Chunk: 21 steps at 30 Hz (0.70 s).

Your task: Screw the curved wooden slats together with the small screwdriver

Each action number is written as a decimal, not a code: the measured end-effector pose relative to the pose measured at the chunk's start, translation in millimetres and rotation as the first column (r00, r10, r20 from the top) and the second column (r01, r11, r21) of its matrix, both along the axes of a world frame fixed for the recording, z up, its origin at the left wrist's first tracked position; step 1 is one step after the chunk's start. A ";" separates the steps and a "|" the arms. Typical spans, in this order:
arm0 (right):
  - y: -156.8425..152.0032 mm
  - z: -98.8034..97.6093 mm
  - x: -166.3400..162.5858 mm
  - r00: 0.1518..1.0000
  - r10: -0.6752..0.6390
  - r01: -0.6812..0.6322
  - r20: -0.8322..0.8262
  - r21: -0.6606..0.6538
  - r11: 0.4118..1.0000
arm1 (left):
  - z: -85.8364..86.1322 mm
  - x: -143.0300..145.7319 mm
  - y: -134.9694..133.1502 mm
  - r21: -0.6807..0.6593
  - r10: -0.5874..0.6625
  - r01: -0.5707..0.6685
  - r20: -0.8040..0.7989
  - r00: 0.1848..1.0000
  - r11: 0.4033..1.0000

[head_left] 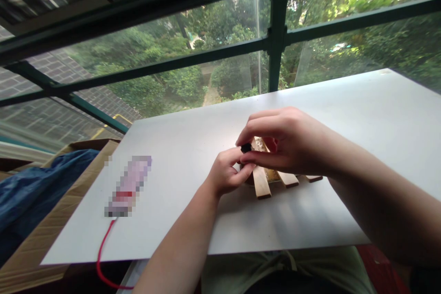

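Note:
A piece with light wooden slats (262, 183) lies on the white table, with shiny amber-gold material (273, 175) showing between the slats. My left hand (226, 171) is closed at its left end, the thumb lying against the nearest slat and the other fingertips partly hidden. Over the same end, my right hand (275, 140) pinches a small black part (245, 148) between thumb and fingers. Both hands' fingertips meet around this part. The right hand covers much of the slatted piece, so its far side is hidden.
A pixelated pinkish phone-like object (130, 186) lies on the table (179, 170) at the left, with a red cord (99, 257) hanging over the front edge. Beyond the left edge stands a cardboard box (65, 197) with blue cloth (41, 183). Green-framed windows (275, 36) rise behind.

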State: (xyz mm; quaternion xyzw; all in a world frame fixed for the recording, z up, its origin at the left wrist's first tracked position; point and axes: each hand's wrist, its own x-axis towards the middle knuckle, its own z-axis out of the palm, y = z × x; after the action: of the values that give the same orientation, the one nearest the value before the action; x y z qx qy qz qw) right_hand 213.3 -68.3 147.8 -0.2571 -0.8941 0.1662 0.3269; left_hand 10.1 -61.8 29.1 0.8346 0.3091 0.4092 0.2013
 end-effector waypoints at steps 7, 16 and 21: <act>-3.4 1.3 2.2 0.995 0.101 -0.100 0.018 -0.057 0.993 | 0.8 -1.2 -1.2 -0.058 0.005 -0.007 -0.034 0.999 0.998; 1.3 -2.1 -0.5 1.000 0.003 -0.003 0.007 -0.012 1.000 | 2.9 1.5 -0.7 0.039 -0.010 0.010 0.005 1.000 0.999; -0.5 -4.1 -0.1 1.000 -0.004 0.004 -0.015 0.005 1.000 | 1.1 0.3 -1.0 -0.007 0.013 -0.013 -0.011 1.000 1.000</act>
State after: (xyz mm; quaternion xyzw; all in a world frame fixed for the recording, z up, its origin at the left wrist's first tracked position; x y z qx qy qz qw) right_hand 213.2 -68.8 143.8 -0.2568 -0.8915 0.1652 0.3347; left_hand 10.4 -62.9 30.2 0.8342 0.3169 0.4046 0.2000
